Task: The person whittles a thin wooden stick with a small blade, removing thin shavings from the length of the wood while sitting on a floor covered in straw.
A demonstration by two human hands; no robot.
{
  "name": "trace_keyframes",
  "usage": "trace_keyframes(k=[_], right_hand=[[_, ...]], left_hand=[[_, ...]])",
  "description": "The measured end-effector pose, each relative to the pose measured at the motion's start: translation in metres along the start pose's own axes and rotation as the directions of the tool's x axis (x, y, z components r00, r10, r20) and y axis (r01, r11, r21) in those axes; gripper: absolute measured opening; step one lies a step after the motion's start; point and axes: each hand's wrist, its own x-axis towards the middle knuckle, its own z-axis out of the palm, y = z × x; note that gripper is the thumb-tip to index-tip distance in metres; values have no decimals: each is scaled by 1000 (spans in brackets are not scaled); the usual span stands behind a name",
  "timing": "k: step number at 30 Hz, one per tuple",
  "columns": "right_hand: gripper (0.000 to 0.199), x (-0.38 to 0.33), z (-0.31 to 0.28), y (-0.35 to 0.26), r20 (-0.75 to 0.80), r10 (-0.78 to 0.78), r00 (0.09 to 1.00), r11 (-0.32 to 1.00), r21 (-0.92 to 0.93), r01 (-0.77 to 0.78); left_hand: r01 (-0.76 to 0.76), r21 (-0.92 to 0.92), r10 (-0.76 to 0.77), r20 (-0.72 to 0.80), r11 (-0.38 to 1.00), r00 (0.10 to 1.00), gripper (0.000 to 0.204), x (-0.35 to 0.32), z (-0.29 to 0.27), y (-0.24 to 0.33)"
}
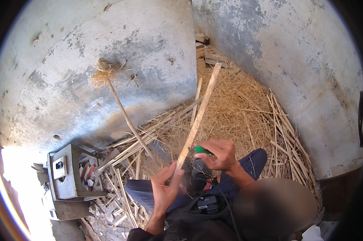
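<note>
Wooden slat (201,108), mid-frame, seems light, stiff; hold its lower end, where left hand (165,188) pinches; right hand (222,156) clasps green handle (201,150).

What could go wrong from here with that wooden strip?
The left hand grips the wooden strip near its lower end, so the long free end might wobble. The right hand holds a green object close beside it; if that has an edge, a slip could reach the left hand. Swung leftward, the strip might knock the slanting pole.
</note>
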Motion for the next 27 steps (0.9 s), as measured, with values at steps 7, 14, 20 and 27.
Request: trace_keyframes(k=[7,14,20,27], right_hand=[[34,1,-1,40,-245,149,958,987,-27,-160],[33,13,-42,87,-306,515,801,854,100,-511],[34,-4,-14,56,-120,384,915,920,127,-370],[32,-15,4,21,-19,82,996,970,232,-75]], left_hand=[[59,39,-63,89,997,994,29,-11,-7,8],[60,19,-63,189,998,980,28,-28,-15,-2],[267,-94,-255,121,959,959,35,-16,-28,-21],[126,-91,-117,99,988,988,34,-5,-11,-5]])
